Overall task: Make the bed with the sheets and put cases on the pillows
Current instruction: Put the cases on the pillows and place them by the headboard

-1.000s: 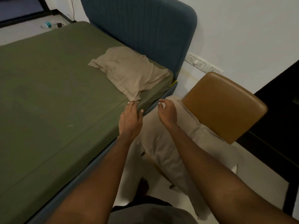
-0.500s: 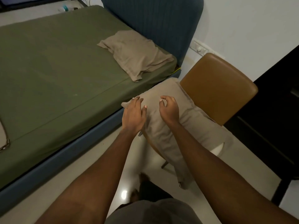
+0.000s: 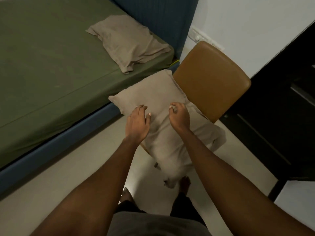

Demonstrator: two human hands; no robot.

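Both hands have crossed from the edge of the bed, where they were a second ago, to the pillow (image 3: pixel 158 99) on the chair (image 3: pixel 211 79), and the view has dipped so that the floor (image 3: pixel 85 167) and two bare feet (image 3: pixel 185 184) now show at the bottom of the frame

Left hand (image 3: pixel 137 123) lies just left of centre, palm down with its fingers stretched out and relaxed on the left part of the pillow, gripping nothing. Right hand (image 3: pixel 179 116) is just to the right of it, a little apart, with its fingers curled and the thumb close to the forefinger above the cloth; I cannot tell whether it pinches the fabric or only hovers over it

That beige pillow lies slantwise across the brown padded chair in the middle of the frame. Its upper corner reaches close to the side of the bed (image 3: pixel 59 142), and its lower end droops past the seat towards the feet

A second pillow (image 3: pixel 129 43), also beige and rumpled, lies in the upper middle on the green sheet (image 3: pixel 51 65), near the blue headboard (image 3: pixel 162 17). That sheet is spread flat over the mattress across the upper left. A white switch plate (image 3: pixel 204 38) sits on the wall behind the chair, and dark furniture (image 3: pixel 281 116) fills the right side
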